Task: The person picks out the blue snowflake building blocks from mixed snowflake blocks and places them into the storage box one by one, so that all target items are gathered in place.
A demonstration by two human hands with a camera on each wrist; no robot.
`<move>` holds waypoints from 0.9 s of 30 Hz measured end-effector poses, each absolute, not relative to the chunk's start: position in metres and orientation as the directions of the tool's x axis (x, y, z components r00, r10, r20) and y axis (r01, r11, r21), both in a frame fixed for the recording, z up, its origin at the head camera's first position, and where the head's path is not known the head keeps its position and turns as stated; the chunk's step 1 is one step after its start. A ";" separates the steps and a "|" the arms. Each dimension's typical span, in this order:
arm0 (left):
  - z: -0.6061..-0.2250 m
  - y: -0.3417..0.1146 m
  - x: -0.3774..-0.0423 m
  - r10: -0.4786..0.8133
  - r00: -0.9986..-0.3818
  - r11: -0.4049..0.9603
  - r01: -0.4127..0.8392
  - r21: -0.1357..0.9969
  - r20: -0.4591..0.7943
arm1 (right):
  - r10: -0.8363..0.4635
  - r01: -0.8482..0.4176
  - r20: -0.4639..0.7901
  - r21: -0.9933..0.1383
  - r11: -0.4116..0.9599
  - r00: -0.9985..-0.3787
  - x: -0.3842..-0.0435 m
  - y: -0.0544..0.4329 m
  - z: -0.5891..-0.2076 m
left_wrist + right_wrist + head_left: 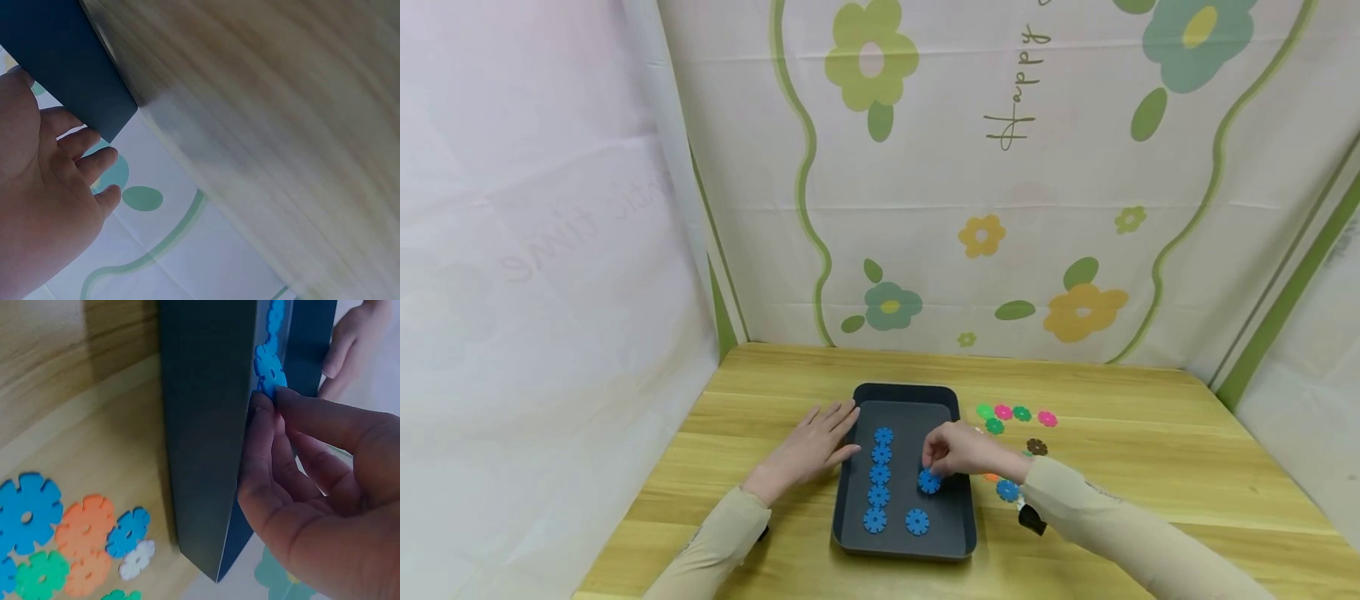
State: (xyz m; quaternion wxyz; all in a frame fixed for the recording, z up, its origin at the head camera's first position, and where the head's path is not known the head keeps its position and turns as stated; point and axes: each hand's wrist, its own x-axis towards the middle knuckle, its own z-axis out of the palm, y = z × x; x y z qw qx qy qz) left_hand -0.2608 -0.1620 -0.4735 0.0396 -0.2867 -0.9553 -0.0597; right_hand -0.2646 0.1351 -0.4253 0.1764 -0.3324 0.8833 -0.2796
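Observation:
A dark grey rectangular tray (pixel 898 542) lies on the wooden table. Down its left side runs a column of several blue notched plastic discs (pixel 879 474), edge to edge. One more blue disc (pixel 917 522) lies at the tray's lower right. Just above that one, my right hand (pixel 962 450) pinches a blue notched disc (pixel 929 482) between thumb and fingertips, as the right wrist view also shows with the held disc (pixel 270 370). My left hand (pixel 812 442) rests on the tray's left rim with fingers extended; in the left wrist view its fingers (pixel 97 164) touch the tray wall (pixel 75 69).
Right of the tray, loose notched discs lie on the table: pink (pixel 1047 419), brown (pixel 1037 447), blue (pixel 1007 491), orange (pixel 85 525), green (pixel 42 575) and white (pixel 137 559). A white curtain (pixel 925 183) printed with flowers hangs behind the table.

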 end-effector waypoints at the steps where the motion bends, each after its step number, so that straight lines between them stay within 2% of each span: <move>1: -0.473 -0.162 -0.261 0.544 -0.832 0.828 0.553 0.090 0.112 | -0.691 -0.493 -0.129 -0.609 0.621 -0.712 -0.264 0.133 -0.427; 9: -0.473 -0.162 -0.260 0.547 -0.829 0.828 0.556 0.073 0.116 | -0.720 -0.520 -0.128 -0.607 0.601 -0.682 -0.261 0.121 -0.435; 27: -0.475 -0.162 -0.259 0.533 -0.836 0.836 0.544 0.071 0.127 | -0.737 -0.552 -0.118 -0.587 0.592 -0.665 -0.258 0.114 -0.435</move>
